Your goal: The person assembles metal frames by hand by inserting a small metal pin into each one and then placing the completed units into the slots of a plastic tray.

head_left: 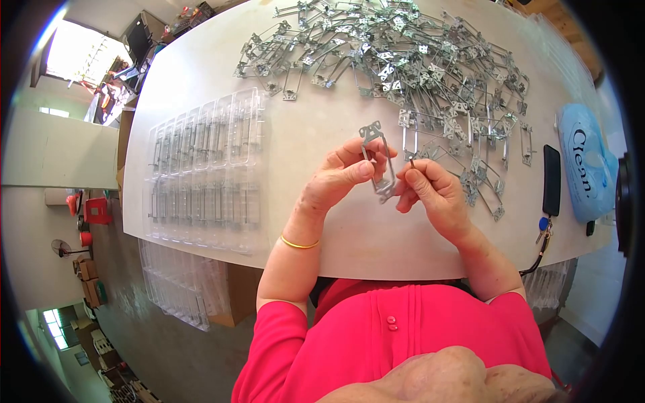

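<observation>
Head view: a worktable (302, 248) seen from above, wide-angle; the outer corners are lost in black.
Left hand (336, 176): thumb and fingers closed on one metal frame (389, 156), held up over the table, near the loose heap; some fingers are partly hidden behind the frame.
Metal frame: long and narrow, tilted, with a punched plate at the upper end; its lower end is blurred and hard to make out.
Right hand (435, 188): thumb and forefinger pinched narrow on a small thin piece (412, 162), mostly covered by the fingertips; its full form cannot be told. The other fingers curl beside the lower end of the frame; whether they touch it cannot be told.
Heap (403, 64): many similar metal frames, tangled, cut off by the top edge; single pieces are hard to separate.
Clear trays (205, 171): on the table, left side, holding rows of metal pieces; glare and plastic blur the contents.
Right side of table: black phone (551, 180), keys with a blue tag (543, 224), blue pack (586, 161) lettered "Clean".
Below the table's left edge: more clear plastic (176, 282) and a cardboard box (240, 294), both partly hidden.
Wearer: red top (403, 329), yellow bangle (299, 243) on the left wrist.
</observation>
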Tool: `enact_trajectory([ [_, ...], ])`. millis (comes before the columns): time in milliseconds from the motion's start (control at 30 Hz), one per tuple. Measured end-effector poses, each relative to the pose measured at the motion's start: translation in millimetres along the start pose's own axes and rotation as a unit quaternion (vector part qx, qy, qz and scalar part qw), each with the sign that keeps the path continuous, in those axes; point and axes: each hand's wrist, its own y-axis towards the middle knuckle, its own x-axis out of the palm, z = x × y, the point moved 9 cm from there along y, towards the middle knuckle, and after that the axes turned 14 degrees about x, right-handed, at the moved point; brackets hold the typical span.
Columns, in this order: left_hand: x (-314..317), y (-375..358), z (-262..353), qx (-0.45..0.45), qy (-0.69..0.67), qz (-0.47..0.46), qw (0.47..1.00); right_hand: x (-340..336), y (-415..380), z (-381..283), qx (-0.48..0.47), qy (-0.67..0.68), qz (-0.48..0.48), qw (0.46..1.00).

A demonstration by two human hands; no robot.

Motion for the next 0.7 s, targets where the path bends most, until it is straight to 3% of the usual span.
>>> enact_trajectory([
  [133, 13, 7, 8, -0.011, -0.026, 0.005, 1.0, -6, -3, -13, -0.037, -0.048, 0.046, 0.997],
  [233, 18, 2, 2, -0.09, -0.058, -0.011, 0.994, -12, -4, -13, -0.033, -0.044, 0.065, 0.996],
  [700, 17, -6, -9, -0.176, 0.044, -0.038, 0.983, -6, -6, -17, 0.01, -0.006, 0.02, 1.0],
])
